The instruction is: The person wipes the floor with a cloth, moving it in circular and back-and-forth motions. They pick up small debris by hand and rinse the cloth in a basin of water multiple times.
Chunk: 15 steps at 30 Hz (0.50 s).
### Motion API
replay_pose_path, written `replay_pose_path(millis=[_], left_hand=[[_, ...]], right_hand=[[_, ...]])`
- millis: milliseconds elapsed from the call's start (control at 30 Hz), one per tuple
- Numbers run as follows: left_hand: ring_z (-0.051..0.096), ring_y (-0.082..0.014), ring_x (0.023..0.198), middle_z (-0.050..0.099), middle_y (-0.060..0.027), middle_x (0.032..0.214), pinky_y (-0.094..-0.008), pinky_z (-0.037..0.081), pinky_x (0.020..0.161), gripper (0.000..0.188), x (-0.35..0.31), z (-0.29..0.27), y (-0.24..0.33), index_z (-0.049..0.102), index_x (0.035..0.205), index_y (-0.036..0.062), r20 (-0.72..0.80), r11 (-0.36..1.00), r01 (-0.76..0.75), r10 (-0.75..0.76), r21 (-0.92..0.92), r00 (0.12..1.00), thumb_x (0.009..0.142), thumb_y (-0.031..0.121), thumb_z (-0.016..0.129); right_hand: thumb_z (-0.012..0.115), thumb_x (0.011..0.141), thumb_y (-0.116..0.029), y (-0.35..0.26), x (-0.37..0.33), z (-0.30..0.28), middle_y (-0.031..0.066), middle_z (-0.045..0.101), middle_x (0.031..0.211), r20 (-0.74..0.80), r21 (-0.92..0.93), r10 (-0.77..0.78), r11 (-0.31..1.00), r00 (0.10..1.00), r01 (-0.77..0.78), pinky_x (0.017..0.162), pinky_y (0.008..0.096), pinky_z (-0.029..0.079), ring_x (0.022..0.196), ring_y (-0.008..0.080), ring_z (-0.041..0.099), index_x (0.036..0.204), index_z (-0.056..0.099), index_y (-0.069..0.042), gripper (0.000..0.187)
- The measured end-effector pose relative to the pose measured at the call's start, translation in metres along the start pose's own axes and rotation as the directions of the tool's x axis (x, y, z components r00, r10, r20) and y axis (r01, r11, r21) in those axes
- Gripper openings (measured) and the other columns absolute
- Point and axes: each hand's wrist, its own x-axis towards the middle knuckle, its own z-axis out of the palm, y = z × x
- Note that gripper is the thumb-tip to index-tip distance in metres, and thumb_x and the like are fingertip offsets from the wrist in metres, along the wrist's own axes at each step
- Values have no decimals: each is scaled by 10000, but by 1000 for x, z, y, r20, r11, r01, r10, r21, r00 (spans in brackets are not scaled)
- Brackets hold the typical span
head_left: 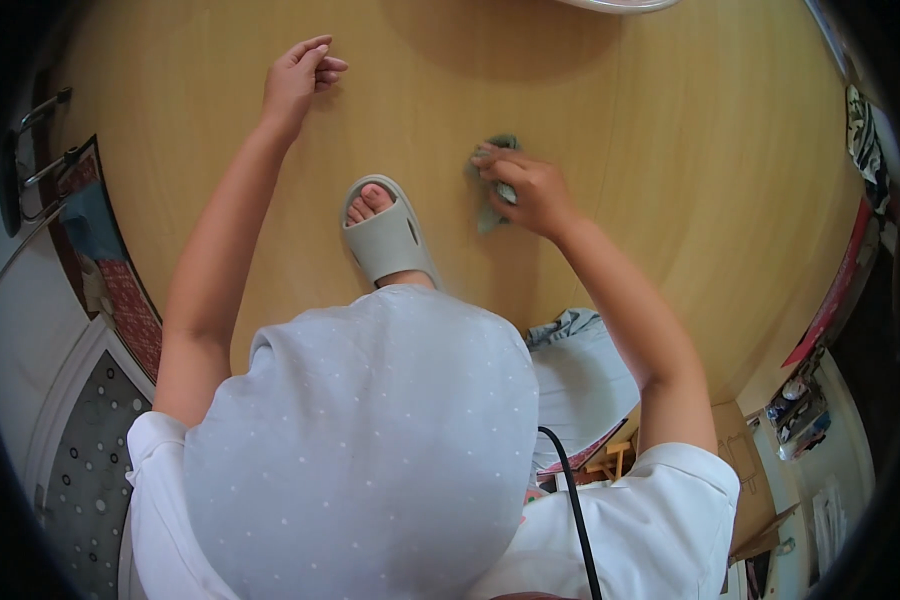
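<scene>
My right hand (532, 196) grips a crumpled grey-green cloth (492, 216), pressing it against the light wood-look floor (670, 160). Part of the cloth is hidden under the fingers. Farther off to the left, my left hand (305, 78) is held out over the floor. Its fingers are loosely bent and slightly apart, with nothing visible in them. Between my arms rests a foot in a grey slide slipper (378, 248), toes pointing away from me. Pale grey dotted fabric (370, 430) covers the lower middle of the view.
At the far edge the rim of a pale basin-like object (625, 6) shows. On the left stand a metal-legged piece of furniture (45, 160) and a red patterned mat (130, 310). A cardboard box (742, 470) and a shelf of small items (798, 412) are at right. A black cable (572, 500) hangs near me.
</scene>
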Motion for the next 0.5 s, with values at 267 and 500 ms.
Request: replay_pose_path(millis=[267,500], left_hand=[[621,-91,755,710,-67,894,-249,534,725,657,-27,-15,-47,167,1556,13,-118,988,-149,151,26,981,1023,127,534],[609,-94,808,689,-59,938,-256,533,786,700,-29,-21,-46,89,1562,5,-15,978,-207,207,-23,978,1033,124,532]], right_hand=[[742,821,-136,22,-5,-61,128,721,1135,-264,768,736,551,623,-325,872,329,535,1015,195,671,1053,693,-4,272],[735,812,-198,78,4,-78,151,706,1145,-765,233,391,909,511,-346,896,361,518,1041,260,657,1039,718,-38,279]])
